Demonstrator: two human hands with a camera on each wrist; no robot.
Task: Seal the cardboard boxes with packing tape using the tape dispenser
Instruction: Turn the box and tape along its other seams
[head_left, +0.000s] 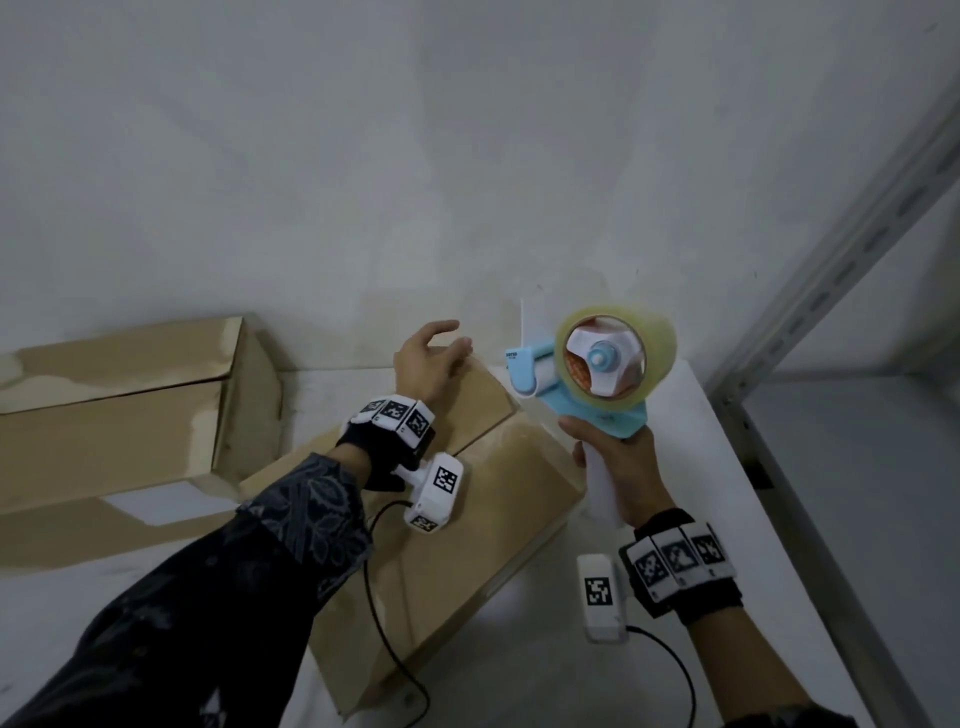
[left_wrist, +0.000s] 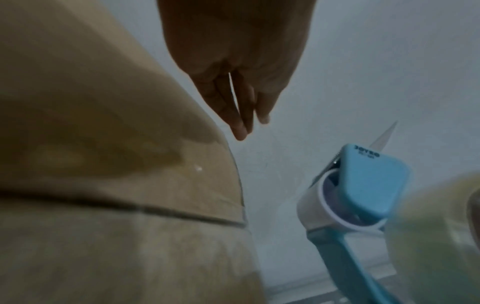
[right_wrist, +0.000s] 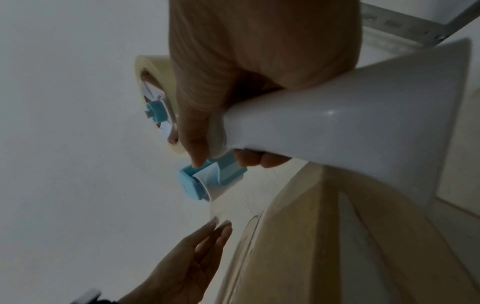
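A closed cardboard box (head_left: 467, 525) lies in front of me with clear tape along its seam. My right hand (head_left: 618, 467) grips the white handle of a blue tape dispenser (head_left: 582, 374) carrying a clear tape roll (head_left: 660, 343), held in the air just right of the box's far end. My left hand (head_left: 431, 358) hovers over the far end of the box (left_wrist: 116, 164), fingers (left_wrist: 241, 119) straight and relaxed, holding nothing. In the right wrist view a strip of clear tape hangs from the dispenser's roller (right_wrist: 205, 185) toward the left fingertips (right_wrist: 221, 226).
A second, longer cardboard box (head_left: 119, 410) sits at the left against the white wall. A slotted metal shelf post (head_left: 841, 291) rises on the right. The boxes rest on a white surface (head_left: 691, 467) whose edge runs down the right.
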